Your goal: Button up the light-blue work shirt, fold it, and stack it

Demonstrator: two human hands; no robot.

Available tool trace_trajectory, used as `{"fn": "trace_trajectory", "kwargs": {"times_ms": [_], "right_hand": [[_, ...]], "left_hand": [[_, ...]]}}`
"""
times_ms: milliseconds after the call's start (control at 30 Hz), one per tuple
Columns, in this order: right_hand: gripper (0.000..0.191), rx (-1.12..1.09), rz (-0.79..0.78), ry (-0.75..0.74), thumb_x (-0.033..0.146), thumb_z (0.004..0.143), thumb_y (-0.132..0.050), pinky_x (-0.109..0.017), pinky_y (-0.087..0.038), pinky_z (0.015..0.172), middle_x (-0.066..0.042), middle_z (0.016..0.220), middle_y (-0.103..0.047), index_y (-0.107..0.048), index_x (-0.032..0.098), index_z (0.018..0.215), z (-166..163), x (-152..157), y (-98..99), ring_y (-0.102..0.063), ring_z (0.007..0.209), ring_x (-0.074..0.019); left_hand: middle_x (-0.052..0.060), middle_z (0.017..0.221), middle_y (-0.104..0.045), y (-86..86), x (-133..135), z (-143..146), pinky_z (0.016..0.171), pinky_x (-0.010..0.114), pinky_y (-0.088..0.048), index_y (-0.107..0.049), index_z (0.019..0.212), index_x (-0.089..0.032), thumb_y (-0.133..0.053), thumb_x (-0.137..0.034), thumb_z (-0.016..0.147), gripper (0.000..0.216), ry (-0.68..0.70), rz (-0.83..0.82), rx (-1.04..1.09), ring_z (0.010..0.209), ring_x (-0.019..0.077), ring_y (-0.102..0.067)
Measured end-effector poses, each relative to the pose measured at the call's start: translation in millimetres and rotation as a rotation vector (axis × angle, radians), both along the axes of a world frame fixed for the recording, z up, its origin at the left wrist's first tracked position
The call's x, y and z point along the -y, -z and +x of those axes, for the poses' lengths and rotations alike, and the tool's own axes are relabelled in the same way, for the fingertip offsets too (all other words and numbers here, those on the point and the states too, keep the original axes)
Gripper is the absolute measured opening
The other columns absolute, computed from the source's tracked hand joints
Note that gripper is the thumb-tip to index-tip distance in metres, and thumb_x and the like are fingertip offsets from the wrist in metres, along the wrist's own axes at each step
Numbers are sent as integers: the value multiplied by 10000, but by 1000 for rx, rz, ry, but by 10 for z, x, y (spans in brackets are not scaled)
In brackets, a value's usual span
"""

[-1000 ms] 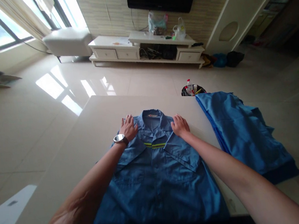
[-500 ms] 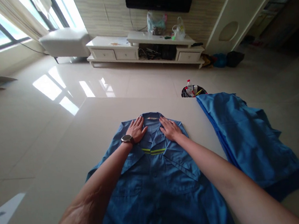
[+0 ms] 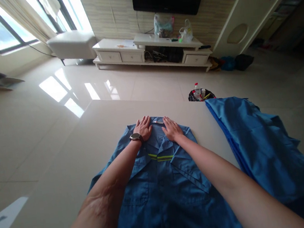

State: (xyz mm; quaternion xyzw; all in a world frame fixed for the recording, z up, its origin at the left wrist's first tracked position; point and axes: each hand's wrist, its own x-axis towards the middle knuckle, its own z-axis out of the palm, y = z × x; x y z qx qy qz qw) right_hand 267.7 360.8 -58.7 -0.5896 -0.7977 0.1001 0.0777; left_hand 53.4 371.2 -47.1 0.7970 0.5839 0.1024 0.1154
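Note:
A blue work jacket (image 3: 162,186) lies front side up on a pale table (image 3: 70,146), its collar at the far end and a yellow-green stripe across the chest. My left hand (image 3: 143,128), with a watch (image 3: 136,136) on the wrist, rests flat on the left of the collar, fingers stretched out. On the collar's right side lies my right hand (image 3: 172,129), also flat with fingers extended. A small label (image 3: 158,122) shows at the neck between the hands. My forearms cover parts of both sides of the jacket.
More blue clothing (image 3: 267,148) is heaped along the table's right side, partly over its edge. Past the far edge stands a bin (image 3: 191,96) holding a red-capped bottle (image 3: 197,89). A white TV cabinet (image 3: 121,45) and a grey bench (image 3: 73,46) line the far wall.
The view has shifted slightly, so everything appears a little to the right. My left hand has slid slightly forward over the collar's edge; my right hand stays flat on the other side.

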Motion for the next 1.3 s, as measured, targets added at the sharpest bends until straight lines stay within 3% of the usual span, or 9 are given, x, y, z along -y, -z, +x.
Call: {"fn": "trace_trajectory", "kwargs": {"times_ms": [500, 700, 767, 867, 1067, 1200, 1300], "right_hand": [[704, 21, -6, 6, 453, 1060, -273, -396, -157, 1300, -95, 1720, -201, -175, 94, 1658, 100, -114, -38, -180, 1594, -184], [659, 160, 23, -2, 406, 1046, -326, -551, -98, 1298, -103, 1715, -221, -250, 149, 1647, -47, -116, -229, -174, 1595, -241], [652, 159, 53, 10, 393, 1045, -330, -571, -102, 1292, -116, 1713, -221, -265, 138, 1642, -121, -10, -317, -166, 1596, -262], [670, 65, 101, 43, 425, 1059, -290, -503, -170, 1292, -116, 1719, -196, -226, 117, 1652, -184, 287, -354, -161, 1597, -251], [734, 77, -23, 4, 467, 1048, -336, -459, -159, 1302, -154, 1720, -146, -237, 41, 1637, -133, 762, -139, -136, 1604, -293], [746, 94, -35, 8, 464, 1045, -327, -483, -154, 1301, -164, 1720, -125, -216, 27, 1639, -131, 664, -139, -127, 1605, -301], [696, 117, -77, 71, 455, 1045, -338, -569, -113, 1290, -166, 1704, -197, -274, 94, 1636, -233, 477, -346, -183, 1592, -310]], "left_hand": [[62, 1712, -258, -11, -19, -28, 1329, 550, -114, -250, 1655, -171, -252, -496, 1044, 691, 2, 17, -22, 1618, 238, -160], [75, 1704, -283, -63, -31, 66, 1322, 586, -67, -287, 1642, -165, -300, -444, 1037, 667, -55, 36, -28, 1609, 248, -192], [97, 1701, -287, -108, 60, 137, 1322, 582, -68, -319, 1627, -134, -272, -424, 1043, 654, -118, 55, -15, 1606, 252, -202], [135, 1705, -262, -123, 338, 233, 1327, 510, -143, -314, 1622, -84, -202, -435, 1056, 675, -171, 93, 38, 1609, 241, -198], [153, 1715, -218, 32, 797, 273, 1326, 473, -175, -226, 1643, -41, -270, -448, 1039, 729, -56, 42, -6, 1615, 262, -171], [158, 1719, -194, 30, 685, 236, 1326, 458, -167, -206, 1648, -46, -300, -453, 1035, 742, -47, 19, -19, 1616, 260, -162], [176, 1708, -223, -146, 484, 269, 1321, 479, -162, -232, 1642, -56, -312, -462, 1035, 734, -30, -48, -26, 1612, 268, -180]]}}
